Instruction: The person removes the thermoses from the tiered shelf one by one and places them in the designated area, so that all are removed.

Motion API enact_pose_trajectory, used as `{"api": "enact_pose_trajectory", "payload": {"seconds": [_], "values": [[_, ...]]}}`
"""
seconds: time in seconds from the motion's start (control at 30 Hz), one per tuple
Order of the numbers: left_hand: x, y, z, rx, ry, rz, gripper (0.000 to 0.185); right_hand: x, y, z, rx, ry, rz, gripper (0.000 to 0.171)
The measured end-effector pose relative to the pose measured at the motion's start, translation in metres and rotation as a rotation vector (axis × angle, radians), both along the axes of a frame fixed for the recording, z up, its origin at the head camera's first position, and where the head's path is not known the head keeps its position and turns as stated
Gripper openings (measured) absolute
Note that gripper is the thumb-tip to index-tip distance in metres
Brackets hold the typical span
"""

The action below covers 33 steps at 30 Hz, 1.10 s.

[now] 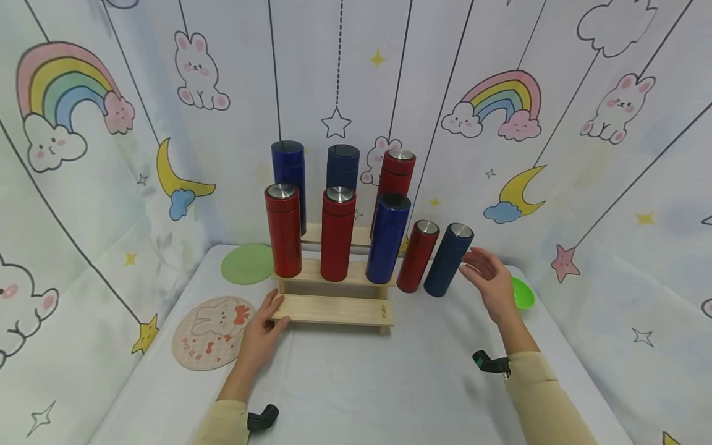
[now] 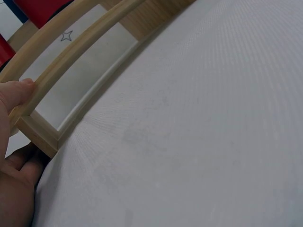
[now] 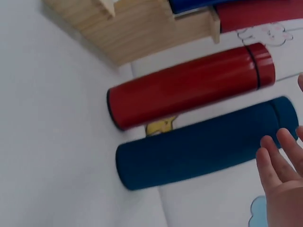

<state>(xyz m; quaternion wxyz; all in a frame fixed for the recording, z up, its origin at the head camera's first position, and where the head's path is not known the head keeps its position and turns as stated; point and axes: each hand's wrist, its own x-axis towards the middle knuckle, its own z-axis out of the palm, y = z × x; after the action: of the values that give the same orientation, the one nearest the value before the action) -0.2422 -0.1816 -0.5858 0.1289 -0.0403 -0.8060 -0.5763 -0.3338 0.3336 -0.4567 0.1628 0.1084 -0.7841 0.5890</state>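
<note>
A stepped wooden rack [image 1: 334,309] stands on the white table, and my left hand [image 1: 261,330] grips the left end of its lowest step. In the left wrist view the thumb [image 2: 19,92] lies on the board while the other fingers go behind the end post. My right hand [image 1: 492,281] is beside a dark blue thermos flask [image 1: 448,259], its fingers loosely bent near the flask's upper part. This flask stands upright on the table to the right of the rack. Between it and the rack is a red flask [image 1: 418,256] with a silver lid top.
The middle step bears two red flasks [image 1: 283,232] [image 1: 337,235] and a blue flask [image 1: 387,238]. Behind them stand blue [image 1: 288,164], dark blue [image 1: 342,167] and red [image 1: 396,173] flasks. Left lie a green mat [image 1: 245,264] and a rabbit mat [image 1: 206,346]; right, a green bowl [image 1: 523,293].
</note>
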Motion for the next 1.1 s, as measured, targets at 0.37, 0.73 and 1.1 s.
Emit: {"api": "enact_pose_trajectory", "payload": {"seconds": [0.37,0.73,1.1], "values": [[0.0,0.001,0.0,0.025,0.006,-0.006,0.058,0.007,-0.032,0.025,0.001,0.091,0.107,0.055],[0.0,0.001,-0.001,0.02,-0.003,-0.005,0.058,0.006,-0.053,0.035,0.018,0.066,0.188,0.056],[0.0,0.001,0.0,0.023,0.016,-0.007,0.059,-0.002,-0.076,0.038,0.012,0.03,0.256,0.059]]}}
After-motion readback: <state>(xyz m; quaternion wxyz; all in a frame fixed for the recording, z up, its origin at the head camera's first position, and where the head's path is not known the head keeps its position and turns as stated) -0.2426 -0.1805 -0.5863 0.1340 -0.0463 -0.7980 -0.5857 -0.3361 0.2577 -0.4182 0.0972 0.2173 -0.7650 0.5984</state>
